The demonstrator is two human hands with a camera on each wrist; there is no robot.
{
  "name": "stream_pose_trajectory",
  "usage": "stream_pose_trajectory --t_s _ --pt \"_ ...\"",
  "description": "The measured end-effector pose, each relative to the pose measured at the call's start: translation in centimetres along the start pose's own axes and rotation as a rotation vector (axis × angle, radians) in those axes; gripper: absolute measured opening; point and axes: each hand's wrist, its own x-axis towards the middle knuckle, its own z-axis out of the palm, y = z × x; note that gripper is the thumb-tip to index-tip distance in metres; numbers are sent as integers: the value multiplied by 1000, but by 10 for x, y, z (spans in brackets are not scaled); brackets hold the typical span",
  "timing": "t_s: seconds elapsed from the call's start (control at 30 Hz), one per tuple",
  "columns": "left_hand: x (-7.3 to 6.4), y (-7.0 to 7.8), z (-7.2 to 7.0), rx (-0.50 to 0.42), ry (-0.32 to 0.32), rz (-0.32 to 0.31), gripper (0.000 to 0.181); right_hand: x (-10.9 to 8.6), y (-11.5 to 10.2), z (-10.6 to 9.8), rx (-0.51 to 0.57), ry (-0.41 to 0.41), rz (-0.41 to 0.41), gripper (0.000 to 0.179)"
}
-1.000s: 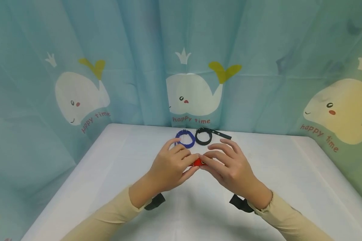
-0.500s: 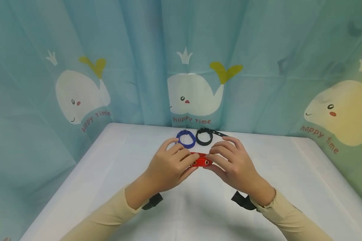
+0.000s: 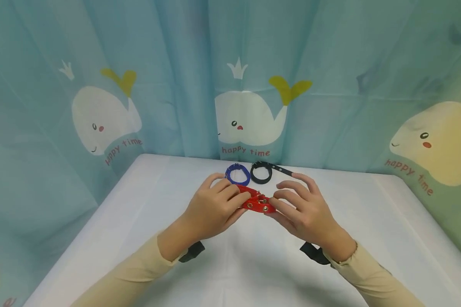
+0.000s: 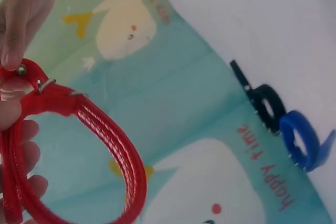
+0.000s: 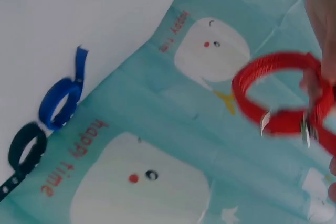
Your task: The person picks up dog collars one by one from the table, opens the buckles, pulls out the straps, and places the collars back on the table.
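Note:
A red collar [image 3: 258, 206] with metal eyelets and a buckle is held up over the table between both hands. My left hand [image 3: 213, 207] grips its left part, thumb below and fingers over the top. At the right end, by the buckle, my right hand [image 3: 305, 209] pinches the strap between thumb and index finger, the other fingers spread. In the left wrist view the red collar [image 4: 137, 177] forms a loop, its strap passing through the buckle. The right wrist view shows the loop of the collar [image 5: 286, 123] slightly blurred, with the right hand partly cut off at the edge.
A blue collar [image 3: 244, 181] and a black collar [image 3: 262, 182] lie side by side, curled into rings, at the back of the white table [image 3: 157, 179]. The black one's strap end points right. Behind the table hangs a blue-green curtain [image 3: 188, 85] with whale prints.
The hands have drawn slightly apart, the right one moving to the right. More of the red collar now shows between them, including its buckle and eyelets. The blue and black collars stay put.

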Motion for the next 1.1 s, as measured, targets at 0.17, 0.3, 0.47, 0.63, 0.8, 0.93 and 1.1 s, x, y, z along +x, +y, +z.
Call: stream_pose_trajectory --t_s 0.17,0.3,0.47,0.63,0.8,0.93,1.1 --pt "2 2 2 12 6 40 28 1 -3 3 -23 -57 -21 37" --pt "0 2 2 13 2 7 28 2 -3 3 -22 -46 -23 35" --pt "-5 1 4 16 -2 -9 29 -1 -2 -1 6 -61 12 38" --pt "1 2 3 39 13 4 27 2 -5 6 -36 -103 -15 39" --pt "-6 -2 3 35 -23 -29 28 -4 -3 -3 12 -87 11 38" --pt "-11 -6 4 1 -18 -37 27 -9 -3 -11 124 -87 22 35" --pt "-11 -6 4 -125 25 -27 30 -10 -4 -15 232 -122 -18 35"
